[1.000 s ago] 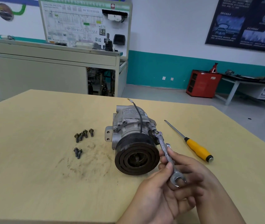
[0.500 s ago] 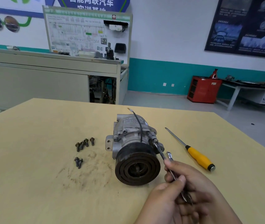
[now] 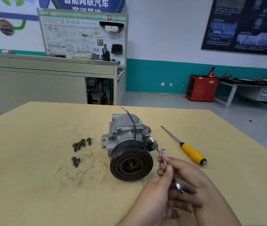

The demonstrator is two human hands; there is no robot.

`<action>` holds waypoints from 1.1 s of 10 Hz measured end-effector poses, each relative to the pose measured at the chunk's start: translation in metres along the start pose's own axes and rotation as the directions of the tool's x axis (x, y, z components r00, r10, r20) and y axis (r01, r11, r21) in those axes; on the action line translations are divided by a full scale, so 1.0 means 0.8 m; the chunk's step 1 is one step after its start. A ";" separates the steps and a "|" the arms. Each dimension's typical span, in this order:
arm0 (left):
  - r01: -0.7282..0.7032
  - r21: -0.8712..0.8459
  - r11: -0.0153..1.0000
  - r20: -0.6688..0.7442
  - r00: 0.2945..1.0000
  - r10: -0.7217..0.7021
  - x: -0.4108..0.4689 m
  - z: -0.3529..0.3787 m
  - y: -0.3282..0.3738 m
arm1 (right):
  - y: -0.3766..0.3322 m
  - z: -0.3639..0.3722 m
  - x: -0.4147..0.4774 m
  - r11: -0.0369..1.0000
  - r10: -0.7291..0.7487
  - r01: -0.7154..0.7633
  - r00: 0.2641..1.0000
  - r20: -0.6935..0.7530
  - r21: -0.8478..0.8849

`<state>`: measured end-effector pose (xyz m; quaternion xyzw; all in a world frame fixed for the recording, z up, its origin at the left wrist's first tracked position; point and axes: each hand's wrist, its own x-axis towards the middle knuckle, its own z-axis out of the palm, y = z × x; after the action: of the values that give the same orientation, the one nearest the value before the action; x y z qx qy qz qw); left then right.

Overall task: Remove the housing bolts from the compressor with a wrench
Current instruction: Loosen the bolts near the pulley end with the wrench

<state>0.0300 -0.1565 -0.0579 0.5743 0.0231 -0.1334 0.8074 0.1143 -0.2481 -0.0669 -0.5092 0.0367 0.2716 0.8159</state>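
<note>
The grey compressor (image 3: 126, 132) lies on the wooden table (image 3: 31, 160), its black pulley (image 3: 131, 164) facing me and a black wire running over its top. A thin silver wrench (image 3: 159, 155) reaches from my hands up to a bolt (image 3: 150, 139) on the compressor's right side. My left hand (image 3: 155, 198) and my right hand (image 3: 188, 181) both grip the wrench's lower half, close together at the pulley's lower right. Several loose bolts (image 3: 80, 144) lie on the table to the compressor's left.
A yellow-handled screwdriver (image 3: 193, 154) lies right of the compressor, its shaft pointing away from me. Dirt smears mark the table near the bolts. Beyond the table stand a grey workbench (image 3: 48, 75) with a display board and a red cabinet (image 3: 202, 88).
The wrench has turned edge-on, its handle swinging toward me in both hands. The head camera has tilted up, so everything sits lower in view.
</note>
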 end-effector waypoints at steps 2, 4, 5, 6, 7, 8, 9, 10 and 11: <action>-0.137 0.276 0.951 -0.195 0.961 0.194 -0.016 -0.002 0.012 | -0.001 0.001 -0.009 1.000 0.027 -0.028 0.999 0.038 0.005; -0.189 0.928 0.322 -0.141 0.621 0.771 -0.012 -0.022 0.054 | -0.005 0.000 -0.018 1.000 0.003 -0.003 1.000 0.009 0.014; -0.026 1.000 -0.007 0.022 0.654 0.756 0.014 -0.025 0.094 | -0.005 -0.001 -0.021 0.996 0.031 -0.030 0.999 -0.012 0.079; 0.135 0.958 -0.255 0.040 0.813 0.581 0.045 -0.020 0.113 | -0.002 -0.004 -0.022 0.992 0.041 -0.039 0.999 -0.011 0.118; 0.210 0.933 -0.293 -0.032 0.858 0.512 0.063 -0.018 0.121 | -0.003 -0.003 -0.024 0.986 0.040 -0.038 0.999 -0.010 0.160; 0.244 0.926 -0.287 -0.060 0.848 0.526 0.073 -0.015 0.122 | -0.003 -0.002 -0.027 0.981 0.049 -0.047 0.999 -0.007 0.187; 0.215 0.929 -0.302 -0.021 0.843 0.537 0.077 -0.013 0.119 | -0.005 0.001 -0.031 0.979 0.067 -0.065 0.998 -0.007 0.195; 0.214 0.932 -0.292 -0.027 0.845 0.533 0.075 -0.015 0.117 | -0.009 0.003 -0.037 0.981 0.066 -0.062 0.998 -0.014 0.185; 0.213 0.947 -0.239 -0.048 0.832 0.552 0.073 -0.015 0.113 | -0.011 0.004 -0.039 0.983 0.055 -0.052 0.998 -0.014 0.178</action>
<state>0.1094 -0.1288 0.0104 0.9848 0.0238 0.1701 0.0267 0.0908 -0.2607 -0.0478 -0.4357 0.0821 0.2845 0.8500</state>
